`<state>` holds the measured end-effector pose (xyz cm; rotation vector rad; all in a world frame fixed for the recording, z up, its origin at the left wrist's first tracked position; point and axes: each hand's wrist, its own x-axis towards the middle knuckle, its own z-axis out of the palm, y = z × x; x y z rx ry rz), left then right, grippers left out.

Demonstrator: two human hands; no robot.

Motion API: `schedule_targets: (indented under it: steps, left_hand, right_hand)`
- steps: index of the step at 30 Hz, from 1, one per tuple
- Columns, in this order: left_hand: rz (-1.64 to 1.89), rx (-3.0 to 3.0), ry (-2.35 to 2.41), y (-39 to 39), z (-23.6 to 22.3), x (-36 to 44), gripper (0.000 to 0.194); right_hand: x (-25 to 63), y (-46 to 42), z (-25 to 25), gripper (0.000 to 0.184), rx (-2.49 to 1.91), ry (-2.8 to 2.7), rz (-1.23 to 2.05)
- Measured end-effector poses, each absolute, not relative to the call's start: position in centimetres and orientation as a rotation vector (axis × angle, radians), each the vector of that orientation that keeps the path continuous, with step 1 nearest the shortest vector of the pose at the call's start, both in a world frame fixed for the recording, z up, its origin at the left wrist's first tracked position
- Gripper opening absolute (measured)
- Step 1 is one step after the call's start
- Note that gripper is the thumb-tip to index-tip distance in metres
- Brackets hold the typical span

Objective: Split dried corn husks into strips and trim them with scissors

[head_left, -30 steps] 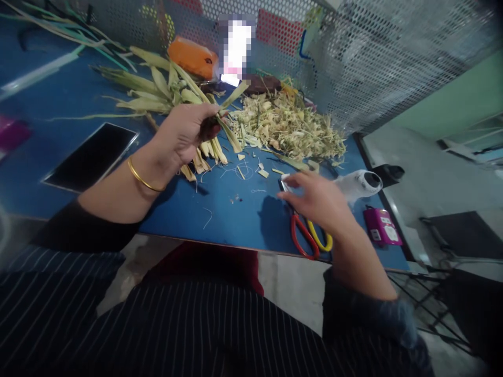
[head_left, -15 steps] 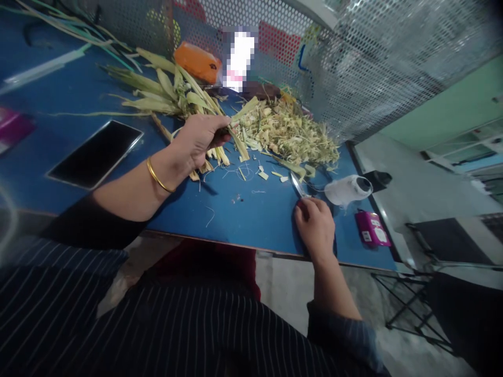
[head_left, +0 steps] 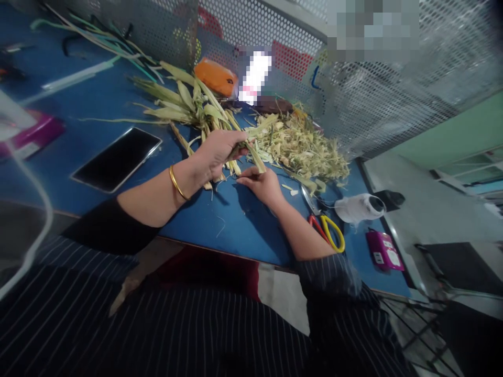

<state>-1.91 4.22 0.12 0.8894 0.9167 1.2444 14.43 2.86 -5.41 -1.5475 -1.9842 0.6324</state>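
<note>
My left hand (head_left: pixel 226 149) is closed around dry corn husks (head_left: pixel 257 158), whose cut-looking ends stick out past the thumb toward the right. Just below these ends is my right hand (head_left: pixel 261 186), thumb and fingers pinched together over the table; what is between the fingertips is too small to make out. A larger bunch of corn husks (head_left: pixel 192 107) spreads behind my left hand. Scissors (head_left: pixel 334 235) with one red and one yellow handle lie on the table by my right forearm, touched by neither hand.
A heap of shredded husk (head_left: pixel 306 144) lies at the back against a perforated metal screen (head_left: pixel 298 34). On the blue table (head_left: pixel 204 220) are a phone (head_left: pixel 118 159), an orange packet (head_left: pixel 216 77), a white thread spool (head_left: pixel 359 208) and a magenta packet (head_left: pixel 384 250).
My right hand has left the scissors and moved left to beside the husk ends. The scissors' handles are now uncovered. My left hand keeps its hold; the whole view has shifted slightly.
</note>
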Motion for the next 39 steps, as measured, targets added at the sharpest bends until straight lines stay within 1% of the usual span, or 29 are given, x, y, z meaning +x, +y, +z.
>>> schedule_targets:
  steps: [2,5,9,13,15,20,24,27,33,37,39]
  left_hand:
    - [1.222,0.89,0.932,4.1,0.2,-1.8,0.014]
    - [1.186,0.902,0.963,4.0,0.3,-1.7,0.013]
    - [1.148,0.96,1.021,3.8,0.5,-1.8,0.012]
    - [1.043,1.058,1.059,3.7,0.9,-2.1,0.017]
    - [0.981,1.098,1.045,3.6,1.1,-2.3,0.019]
    - [0.785,1.167,0.981,3.7,1.1,-2.9,0.014]
    - [0.675,1.26,0.957,3.6,1.0,-2.9,0.016]
    - [0.615,1.309,0.978,3.3,1.1,-2.7,0.015]
    - [0.545,1.352,0.977,3.0,1.0,-2.4,0.015]
    - [0.615,1.287,0.927,3.1,0.7,-2.3,0.013]
    - [0.674,1.233,0.916,3.3,0.9,-2.4,0.013]
  right_hand:
    - [14.0,2.7,-5.8,0.018,-1.575,-1.985,0.566]
    - [13.7,2.2,-5.9,0.006,-1.554,-2.056,0.43]
    - [14.2,2.1,-5.8,0.007,-1.412,-2.08,0.393]
    - [15.7,2.3,-5.2,0.01,-1.282,-1.887,0.631]
    - [16.3,2.2,-4.5,0.012,-1.244,-1.771,0.809]
    - [17.2,1.6,-2.3,0.018,-1.093,-1.489,1.368]
    - [17.7,1.2,-1.0,0.019,-1.072,-1.379,1.63]
    - [17.9,1.1,-0.6,0.017,-1.122,-1.359,1.703]
    - [17.5,1.1,-0.8,0.014,-1.149,-1.339,1.7]
    - [17.8,1.2,-0.8,0.016,-1.101,-1.326,1.694]
    - [18.3,1.2,-0.6,0.02,-1.078,-1.334,1.703]
